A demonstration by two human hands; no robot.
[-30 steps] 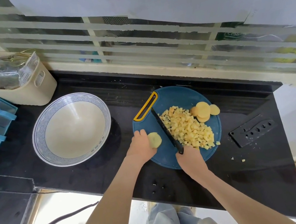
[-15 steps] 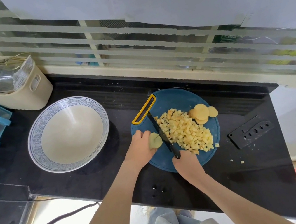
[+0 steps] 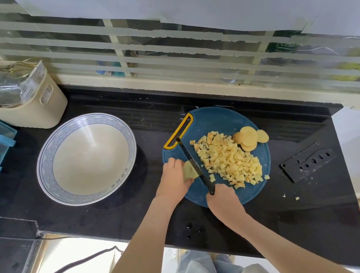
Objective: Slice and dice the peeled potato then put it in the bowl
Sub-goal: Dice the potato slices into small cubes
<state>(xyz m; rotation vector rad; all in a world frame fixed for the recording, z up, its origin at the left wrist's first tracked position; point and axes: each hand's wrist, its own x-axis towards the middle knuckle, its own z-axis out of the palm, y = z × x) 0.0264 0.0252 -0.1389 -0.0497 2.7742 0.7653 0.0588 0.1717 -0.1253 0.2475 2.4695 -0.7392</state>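
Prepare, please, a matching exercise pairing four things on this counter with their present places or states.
Things:
1 knife
2 potato piece
3 bowl
4 round slices

Places or states:
a empty, left of the cutting board
b stacked at the board's far right
c gripped by the right hand
d held by the left hand

Pairs: 1-c, 2-d, 3-a, 4-b

The knife [image 3: 193, 162] in the right hand [image 3: 224, 202] now sits further left, its blade against the potato piece [image 3: 189, 172] instead of apart from it. The left hand [image 3: 174, 179] now covers more of that piece.
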